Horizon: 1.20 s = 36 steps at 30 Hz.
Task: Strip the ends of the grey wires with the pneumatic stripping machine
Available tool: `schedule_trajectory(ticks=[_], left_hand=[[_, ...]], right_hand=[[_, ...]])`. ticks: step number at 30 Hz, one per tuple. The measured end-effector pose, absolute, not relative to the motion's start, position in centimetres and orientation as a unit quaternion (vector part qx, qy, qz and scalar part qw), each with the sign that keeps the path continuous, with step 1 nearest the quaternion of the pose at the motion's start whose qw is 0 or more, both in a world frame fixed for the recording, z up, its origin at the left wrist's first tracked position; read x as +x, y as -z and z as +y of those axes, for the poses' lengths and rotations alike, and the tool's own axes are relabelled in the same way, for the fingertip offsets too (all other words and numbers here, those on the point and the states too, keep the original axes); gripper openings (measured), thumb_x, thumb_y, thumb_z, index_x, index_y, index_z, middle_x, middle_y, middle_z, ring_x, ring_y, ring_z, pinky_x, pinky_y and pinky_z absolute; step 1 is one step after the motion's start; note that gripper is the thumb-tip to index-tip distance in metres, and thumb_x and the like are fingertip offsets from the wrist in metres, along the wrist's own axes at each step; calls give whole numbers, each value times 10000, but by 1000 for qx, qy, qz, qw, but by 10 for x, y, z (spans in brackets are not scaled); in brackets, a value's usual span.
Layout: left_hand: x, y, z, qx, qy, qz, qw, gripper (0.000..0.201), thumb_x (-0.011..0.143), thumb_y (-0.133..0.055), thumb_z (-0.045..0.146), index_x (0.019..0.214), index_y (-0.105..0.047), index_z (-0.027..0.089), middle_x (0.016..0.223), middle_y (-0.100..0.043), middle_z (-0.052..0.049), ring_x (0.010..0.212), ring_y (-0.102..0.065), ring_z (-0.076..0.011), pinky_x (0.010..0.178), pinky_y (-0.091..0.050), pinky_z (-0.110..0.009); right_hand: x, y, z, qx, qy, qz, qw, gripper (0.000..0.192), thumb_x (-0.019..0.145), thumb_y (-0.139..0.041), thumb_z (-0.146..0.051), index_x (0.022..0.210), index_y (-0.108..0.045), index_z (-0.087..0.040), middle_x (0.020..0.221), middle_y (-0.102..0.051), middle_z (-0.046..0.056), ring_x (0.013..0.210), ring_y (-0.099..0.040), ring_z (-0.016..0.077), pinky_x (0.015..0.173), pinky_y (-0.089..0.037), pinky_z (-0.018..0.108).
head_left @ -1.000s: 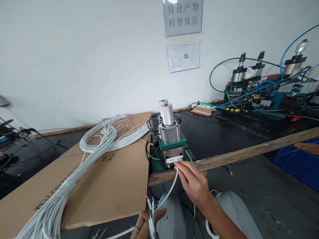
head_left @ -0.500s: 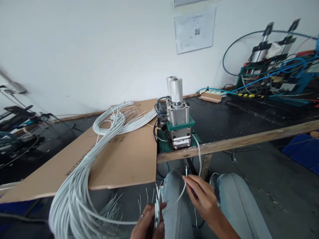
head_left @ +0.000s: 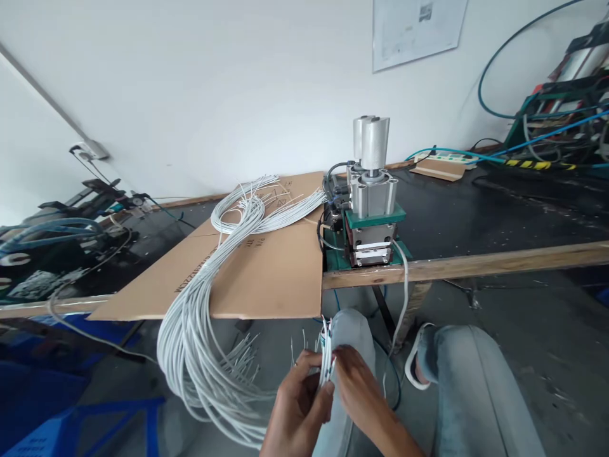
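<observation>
While upright in the left hand [head_left: 295, 403], white cables [head_left: 326, 349] beside the right hand [head_left: 356, 384]

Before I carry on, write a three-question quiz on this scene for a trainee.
1. True or false: the long white cable bundle hangs over the front edge of the cardboard sheet.
2. What does the left hand hold: a) a knife, b) white cable ends, c) a paper sheet?
3. Fill in: in the head view, the machine with silver cylinders stands to the ___ of the cardboard sheet.

Key: 1 true; 2 b; 3 right.
</observation>
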<state>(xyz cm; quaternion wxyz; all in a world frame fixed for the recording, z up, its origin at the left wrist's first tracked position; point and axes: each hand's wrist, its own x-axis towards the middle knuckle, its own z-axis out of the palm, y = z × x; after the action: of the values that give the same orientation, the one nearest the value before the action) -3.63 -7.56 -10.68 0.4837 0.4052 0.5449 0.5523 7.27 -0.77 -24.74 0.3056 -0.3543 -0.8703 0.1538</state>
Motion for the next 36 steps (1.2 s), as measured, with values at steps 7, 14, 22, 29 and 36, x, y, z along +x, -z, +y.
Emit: schedule_trajectory(ticks=[7,14,22,29,36], left_hand=[[-39,117,-65,436,-495,561,500,362,856,-728,498,911,-649,149,627,-583,21,562,-543,-115,569,-439,-217],[-39,113,-57,477,-483,557,478,241,894,-698,405,901,-692,164,735,-674,-21,707,-654,-178,680,-517,-260],[-32,102,-62,469,-532,640,296,309,955,-572,466,805,-636,203,682,-557,20,633,-501,-147,611,-421,-220],[-32,88,-55,491,-429,614,444,351,878,-633,492,753,-617,164,557,-526,26,530,-419,-122,521,-348,-214],[-38,81,-55,497,-408,632,433,268,829,-637,399,703,-599,165,517,-456,50,498,-309,-104,473,-264,-211]], right_hand=[[110,155,-17,-333,-466,-700,427,201,1024,-472,-283,1126,-639,-240,1106,-672,67,991,-670,190,864,-542,265],[98,136,-17,-323,-516,-608,509,175,970,-591,-318,885,-701,-212,863,-674,35,739,-658,148,622,-514,197],[92,154,-26,-332,-650,-444,521,315,921,-642,-504,828,-718,-214,783,-714,26,785,-669,171,748,-501,224],[91,147,-35,-293,-704,-457,458,396,921,-624,-531,758,-684,-174,663,-607,5,664,-564,143,645,-433,233],[94,145,-36,-304,-695,-485,435,406,926,-613,-528,727,-653,-176,655,-602,-5,661,-548,140,648,-413,237]])
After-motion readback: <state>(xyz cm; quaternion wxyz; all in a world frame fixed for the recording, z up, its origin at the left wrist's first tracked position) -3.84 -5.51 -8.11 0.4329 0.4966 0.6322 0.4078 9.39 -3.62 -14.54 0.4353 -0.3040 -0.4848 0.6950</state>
